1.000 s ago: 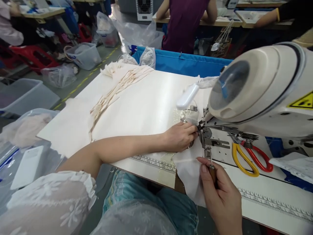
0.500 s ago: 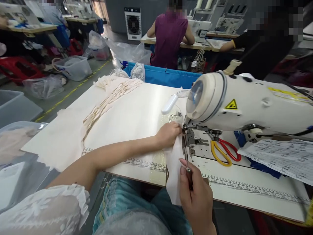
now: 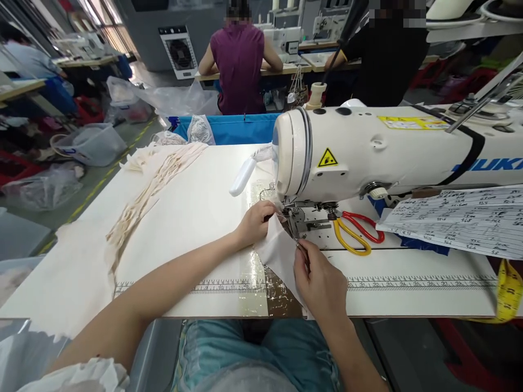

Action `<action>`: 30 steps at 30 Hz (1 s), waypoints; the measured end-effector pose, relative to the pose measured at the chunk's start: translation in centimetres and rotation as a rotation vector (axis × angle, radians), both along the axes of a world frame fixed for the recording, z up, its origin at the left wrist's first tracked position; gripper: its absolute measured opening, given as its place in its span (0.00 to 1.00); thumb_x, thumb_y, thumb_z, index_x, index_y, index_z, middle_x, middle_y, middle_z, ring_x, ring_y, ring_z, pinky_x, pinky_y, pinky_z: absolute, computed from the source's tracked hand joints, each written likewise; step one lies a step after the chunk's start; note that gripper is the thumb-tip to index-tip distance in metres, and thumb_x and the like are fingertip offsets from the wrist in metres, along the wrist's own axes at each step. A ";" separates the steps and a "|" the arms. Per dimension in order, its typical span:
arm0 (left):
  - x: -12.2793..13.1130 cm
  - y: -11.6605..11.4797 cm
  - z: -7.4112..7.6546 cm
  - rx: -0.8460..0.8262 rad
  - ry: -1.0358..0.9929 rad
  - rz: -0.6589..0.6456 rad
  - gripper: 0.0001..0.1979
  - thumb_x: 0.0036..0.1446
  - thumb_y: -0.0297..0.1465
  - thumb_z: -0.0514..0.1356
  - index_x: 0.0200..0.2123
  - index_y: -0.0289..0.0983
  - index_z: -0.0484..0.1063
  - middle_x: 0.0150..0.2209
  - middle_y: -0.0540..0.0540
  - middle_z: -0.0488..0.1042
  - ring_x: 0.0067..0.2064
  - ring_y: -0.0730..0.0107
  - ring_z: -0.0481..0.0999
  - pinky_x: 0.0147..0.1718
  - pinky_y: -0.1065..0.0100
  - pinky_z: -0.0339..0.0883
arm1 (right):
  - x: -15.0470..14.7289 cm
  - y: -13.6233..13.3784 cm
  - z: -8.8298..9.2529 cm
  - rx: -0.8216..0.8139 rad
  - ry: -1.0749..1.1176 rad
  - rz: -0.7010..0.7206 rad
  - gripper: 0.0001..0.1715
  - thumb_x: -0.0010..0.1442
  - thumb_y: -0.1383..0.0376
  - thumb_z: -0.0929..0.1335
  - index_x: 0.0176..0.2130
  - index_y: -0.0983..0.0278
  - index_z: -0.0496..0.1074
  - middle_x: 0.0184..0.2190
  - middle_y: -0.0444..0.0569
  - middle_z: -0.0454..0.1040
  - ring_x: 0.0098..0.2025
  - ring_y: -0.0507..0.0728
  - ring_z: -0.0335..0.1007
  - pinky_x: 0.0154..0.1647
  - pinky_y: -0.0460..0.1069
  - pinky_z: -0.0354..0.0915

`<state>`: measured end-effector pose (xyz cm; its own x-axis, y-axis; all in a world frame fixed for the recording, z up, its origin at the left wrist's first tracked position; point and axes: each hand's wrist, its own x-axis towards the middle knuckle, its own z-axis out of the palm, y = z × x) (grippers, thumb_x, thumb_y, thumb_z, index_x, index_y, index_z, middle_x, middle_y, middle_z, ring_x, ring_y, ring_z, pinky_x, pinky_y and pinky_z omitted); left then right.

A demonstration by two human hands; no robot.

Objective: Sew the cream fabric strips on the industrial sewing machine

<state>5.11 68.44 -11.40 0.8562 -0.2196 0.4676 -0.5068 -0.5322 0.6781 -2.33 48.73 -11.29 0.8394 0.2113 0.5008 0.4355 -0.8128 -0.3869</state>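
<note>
- Straight across the bottom runs the front edge of the desk (image 3: 204, 201), a printed ruler (image 3: 408, 284) set just behind it; both forearms cross this edge.
- A broad white stretch of desk surface separates the left forearm from the white plastic device (image 3: 243, 177) and reaches left to the gathered fabric strips (image 3: 143, 190).
- Tighter room on the right: the sewing machine (image 3: 347, 147) looms beyond both hands, with scissors (image 3: 362, 252) under its arm and handwritten sheets (image 3: 457, 220) farther right.
- The white fabric piece (image 3: 278, 247) lies beneath the machine's needle area, its lower end trailing to the front edge beside the right hand.
- The left hand (image 3: 258, 222) comes in from the lower left, forearm slanting low over the desk, its bent fingers closed on the fabric's upper part, near the needle area.
- The right hand (image 3: 322, 277) rises from the lower right, wrist above the edge, fingers pinched narrowly around a slim metal tool (image 3: 295, 235) that points up and left.
</note>
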 end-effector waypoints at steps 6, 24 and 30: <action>0.0 0.1 0.0 0.007 0.033 0.008 0.09 0.63 0.33 0.60 0.32 0.36 0.77 0.36 0.45 0.77 0.40 0.66 0.76 0.41 0.64 0.71 | 0.2 0.1 -0.1 -0.017 0.000 -0.010 0.21 0.70 0.62 0.58 0.46 0.67 0.77 0.36 0.52 0.83 0.27 0.55 0.77 0.22 0.46 0.61; 0.1 0.2 -0.1 0.085 0.022 -0.013 0.08 0.63 0.31 0.59 0.34 0.36 0.77 0.37 0.45 0.77 0.41 0.65 0.75 0.43 0.62 0.70 | 0.6 0.4 -0.1 -0.068 -0.088 0.005 0.20 0.71 0.64 0.59 0.47 0.68 0.76 0.40 0.51 0.83 0.29 0.55 0.79 0.24 0.46 0.62; 0.3 0.2 -0.2 0.097 -0.001 -0.005 0.10 0.64 0.32 0.58 0.33 0.35 0.76 0.35 0.44 0.76 0.39 0.66 0.74 0.40 0.64 0.69 | 0.4 0.3 0.0 -0.071 -0.126 0.020 0.19 0.71 0.65 0.59 0.47 0.70 0.76 0.40 0.52 0.82 0.28 0.54 0.78 0.22 0.46 0.62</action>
<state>5.45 68.61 -11.57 0.8545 -0.2682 0.4450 -0.5105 -0.5926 0.6231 -1.89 49.07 -11.28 0.7660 0.2664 0.5850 0.4936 -0.8268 -0.2698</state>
